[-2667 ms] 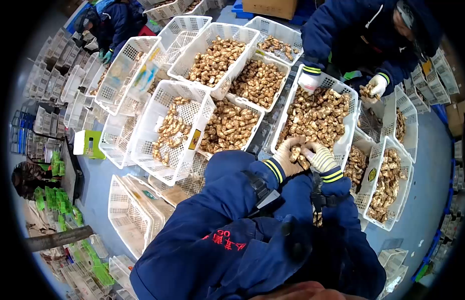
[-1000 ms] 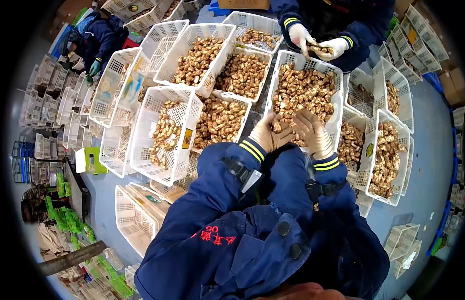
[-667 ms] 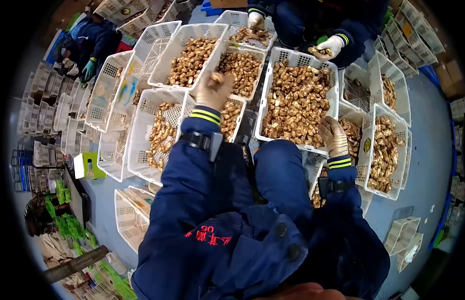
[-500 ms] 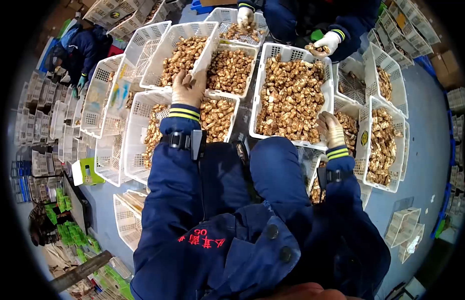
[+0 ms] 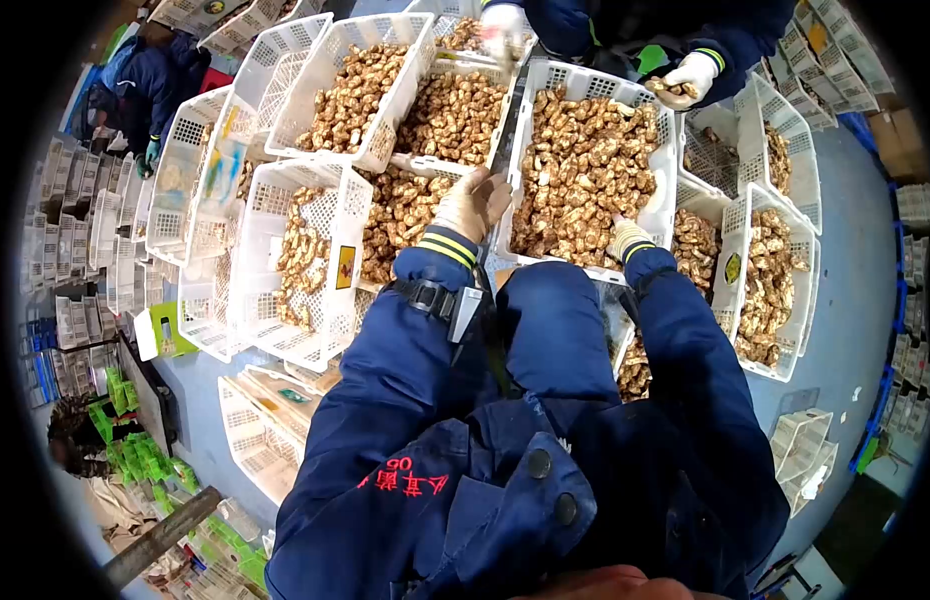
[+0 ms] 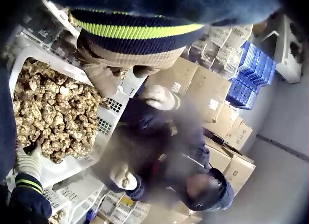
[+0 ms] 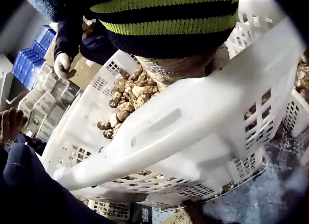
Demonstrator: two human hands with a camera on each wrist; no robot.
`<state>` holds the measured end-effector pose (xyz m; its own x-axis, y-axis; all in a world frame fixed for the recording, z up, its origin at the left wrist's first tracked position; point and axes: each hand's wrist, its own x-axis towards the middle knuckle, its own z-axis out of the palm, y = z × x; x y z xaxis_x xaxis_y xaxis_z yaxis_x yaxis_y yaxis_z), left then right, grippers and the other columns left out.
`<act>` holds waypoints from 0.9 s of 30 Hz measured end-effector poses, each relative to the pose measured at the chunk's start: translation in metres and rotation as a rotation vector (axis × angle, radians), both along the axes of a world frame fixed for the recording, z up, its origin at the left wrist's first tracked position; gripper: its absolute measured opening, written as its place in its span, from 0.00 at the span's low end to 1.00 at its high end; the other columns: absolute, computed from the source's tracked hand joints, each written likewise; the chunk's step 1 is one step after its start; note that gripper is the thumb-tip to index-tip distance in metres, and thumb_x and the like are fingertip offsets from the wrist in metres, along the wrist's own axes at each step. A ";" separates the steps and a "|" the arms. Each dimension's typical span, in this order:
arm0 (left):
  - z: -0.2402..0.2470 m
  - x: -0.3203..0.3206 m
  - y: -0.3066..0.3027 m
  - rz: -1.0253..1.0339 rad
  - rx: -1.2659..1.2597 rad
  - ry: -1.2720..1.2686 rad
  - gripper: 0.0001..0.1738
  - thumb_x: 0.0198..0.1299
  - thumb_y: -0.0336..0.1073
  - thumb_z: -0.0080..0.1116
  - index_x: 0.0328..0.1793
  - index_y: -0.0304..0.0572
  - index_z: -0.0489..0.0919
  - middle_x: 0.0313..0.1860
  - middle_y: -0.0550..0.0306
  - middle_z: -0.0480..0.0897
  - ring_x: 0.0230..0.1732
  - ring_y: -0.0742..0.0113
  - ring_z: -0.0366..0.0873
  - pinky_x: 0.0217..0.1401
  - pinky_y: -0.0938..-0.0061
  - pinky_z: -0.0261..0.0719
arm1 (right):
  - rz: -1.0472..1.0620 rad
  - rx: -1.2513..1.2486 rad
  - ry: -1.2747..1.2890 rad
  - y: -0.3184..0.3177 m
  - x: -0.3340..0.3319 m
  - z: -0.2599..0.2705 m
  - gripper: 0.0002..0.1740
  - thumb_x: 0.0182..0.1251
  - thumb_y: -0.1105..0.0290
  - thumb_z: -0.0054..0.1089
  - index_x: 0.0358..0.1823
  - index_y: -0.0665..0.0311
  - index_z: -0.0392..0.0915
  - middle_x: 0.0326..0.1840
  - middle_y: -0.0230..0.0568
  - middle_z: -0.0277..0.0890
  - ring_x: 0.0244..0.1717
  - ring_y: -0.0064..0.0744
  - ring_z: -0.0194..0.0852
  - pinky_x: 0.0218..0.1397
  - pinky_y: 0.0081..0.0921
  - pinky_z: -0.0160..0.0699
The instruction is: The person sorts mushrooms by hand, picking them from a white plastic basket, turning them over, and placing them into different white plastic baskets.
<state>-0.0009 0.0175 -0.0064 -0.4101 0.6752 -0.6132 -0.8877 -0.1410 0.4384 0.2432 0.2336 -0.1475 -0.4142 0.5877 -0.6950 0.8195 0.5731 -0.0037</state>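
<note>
Head view: brown pieces (image 5: pixel 580 165) fill the big crate (image 5: pixel 669 160), just ahead of the right hand and to the right of the left hand. Left hand (image 5: pixel 470 205) is open, fingers loosely bent, nothing visible in it, over the gap between that crate and the ones on its left. Right hand (image 5: pixel 630 238) reaches over the near rim into the pieces; fingertips mostly hidden (right wrist view is mainly crate wall), so can't tell how far open it is or whether it has hold of a piece. Step, as judged: picking from the big crate, probably between a drop-off and a new pick. Next move calls for a light pinch on one piece, clear of its neighbours. Versus half a second ago: left hand has come back from the near end of the raised crate (image 5: pixel 330 156), where brown pieces showed at its fingers; right hand has moved from beside the rim onto the pile.
</note>
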 end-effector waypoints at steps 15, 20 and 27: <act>-0.010 0.003 0.007 -0.170 0.004 0.171 0.30 0.62 0.43 0.55 0.67 0.36 0.64 0.60 0.40 0.71 0.55 0.47 0.73 0.60 0.60 0.72 | -0.017 0.075 -0.054 -0.046 -0.054 0.073 0.24 0.58 0.51 0.58 0.50 0.59 0.79 0.53 0.45 0.78 0.55 0.46 0.76 0.56 0.41 0.75; -0.004 0.005 0.007 -0.158 -0.018 0.188 0.26 0.63 0.42 0.53 0.64 0.37 0.67 0.57 0.41 0.72 0.53 0.49 0.75 0.56 0.61 0.76 | 0.086 0.111 -0.061 -0.053 -0.054 0.043 0.18 0.58 0.58 0.62 0.45 0.60 0.82 0.46 0.46 0.81 0.50 0.45 0.80 0.49 0.40 0.79; -0.008 0.004 0.005 -0.148 -0.034 0.215 0.26 0.61 0.43 0.56 0.62 0.38 0.69 0.53 0.43 0.75 0.47 0.52 0.78 0.51 0.62 0.79 | 0.099 0.121 0.001 -0.047 -0.043 0.062 0.19 0.55 0.56 0.61 0.44 0.58 0.83 0.47 0.46 0.80 0.51 0.45 0.79 0.52 0.41 0.78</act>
<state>0.0027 0.0226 -0.0143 -0.4316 0.7180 -0.5461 -0.7833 0.0020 0.6216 0.2004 0.1863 -0.0860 -0.4751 0.6233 -0.6211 0.7587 0.6477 0.0697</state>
